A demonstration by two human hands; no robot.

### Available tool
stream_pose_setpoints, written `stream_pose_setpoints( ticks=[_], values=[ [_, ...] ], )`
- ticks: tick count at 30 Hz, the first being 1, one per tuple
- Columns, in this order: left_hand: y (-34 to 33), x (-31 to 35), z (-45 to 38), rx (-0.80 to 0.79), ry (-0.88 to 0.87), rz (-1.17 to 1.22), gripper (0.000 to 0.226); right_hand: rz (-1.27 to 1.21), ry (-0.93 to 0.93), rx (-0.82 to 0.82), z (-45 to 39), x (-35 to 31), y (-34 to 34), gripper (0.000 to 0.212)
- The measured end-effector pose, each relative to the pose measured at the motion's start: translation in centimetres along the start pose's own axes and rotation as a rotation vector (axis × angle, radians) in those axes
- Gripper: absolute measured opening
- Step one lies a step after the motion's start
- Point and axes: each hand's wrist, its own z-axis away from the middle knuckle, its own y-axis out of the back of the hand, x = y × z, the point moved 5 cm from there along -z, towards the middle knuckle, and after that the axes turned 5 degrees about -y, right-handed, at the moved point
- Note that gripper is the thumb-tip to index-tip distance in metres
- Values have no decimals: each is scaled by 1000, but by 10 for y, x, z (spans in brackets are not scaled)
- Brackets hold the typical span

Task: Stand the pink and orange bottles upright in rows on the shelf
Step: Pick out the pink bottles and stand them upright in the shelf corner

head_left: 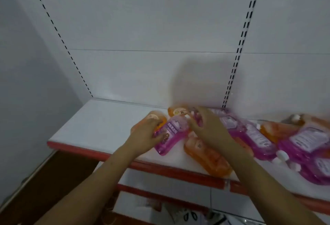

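Several pink and orange bottles lie on their sides on the white shelf, none upright. My left hand grips the lower body of a pink bottle lying at the pile's left edge, with an orange bottle just behind my fingers. My right hand curls over the neck and white cap end of that same pink bottle. Another orange bottle lies under my right forearm near the shelf's front edge. More pink bottles stretch off to the right.
The shelf has a red front lip and a white back panel with slotted uprights. Its left half carries no bottles. A lower shelf sits beneath. Bottles at the far right are heaped and blurred.
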Motion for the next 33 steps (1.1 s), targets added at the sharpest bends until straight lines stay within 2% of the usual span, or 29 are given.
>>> stream_pose_setpoints(
  ticks=[2,5,7,12,14,18,19,22,25,27,30,33],
  values=[
    [-15,-8,0,1,-36,-66,62,31,-19,-62,-20,7,-15,44],
    [-36,-7,7,-30,3,-130,91,316,-54,-213,-40,17,-41,58],
    [-42,-5,8,-13,46,-159,103,452,-68,-255,-50,20,-52,64],
    [-44,-6,9,161,9,-51,79,487,-189,-311,-64,18,-60,72],
    [-42,-7,10,182,0,5,80,362,-208,-286,-65,16,-55,69],
    [-26,-6,11,313,-17,172,88,-117,-248,-100,-61,0,-38,40],
    [-19,-5,9,349,-18,197,88,-202,-261,-88,-59,-3,-38,41],
    [-1,2,1,410,-31,139,88,-443,-294,-111,-57,-13,-42,64],
    [14,-3,-8,275,-13,210,90,-510,-259,-72,-60,-23,-34,52],
    [23,-14,-14,91,19,453,84,-530,-213,-71,-63,-34,-28,44],
    [35,-32,-12,-163,104,863,58,-533,-123,-126,-72,-51,-26,45],
    [45,-57,-1,-181,190,892,46,-544,-63,-202,-87,-70,-34,54]
  ],
)
